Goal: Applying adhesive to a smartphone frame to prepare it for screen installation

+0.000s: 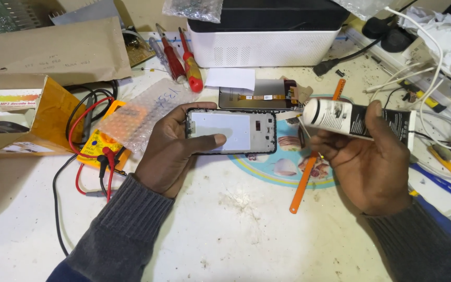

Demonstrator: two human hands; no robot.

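Nearest us we see 2 grey knitted sleeves reaching onto a white, stained worktop [246, 230]. The left hand [170, 149] grips 1 phone frame [230, 131], a black-rimmed rectangle with a pale inner plate, held flat above the worktop, thumb pressed on its face and fingers curled under its left end. The right hand [366, 162] is closed around 1 glue tube [358, 119], black with a white nozzle end that points left, just beside the frame's right edge. Below the hands lies 1 orange flat tool [309, 167], slanting across 1 round printed mat [288, 167]. To the left sits 1 yellow multimeter [97, 146] with red and black leads, partly under 1 piece of bubble wrap [142, 115], and 1 orange open box [22, 117] stands beside it. Just beyond the frame lies 1 dark phone screen [254, 95] with an orange flex cable. Farther back we count 2 red-handled screwdrivers [184, 57], 1 brown envelope [53, 49], and 1 white box-shaped appliance with a black top [264, 39]. At the far right, white cables [424, 68] tangle over a power strip
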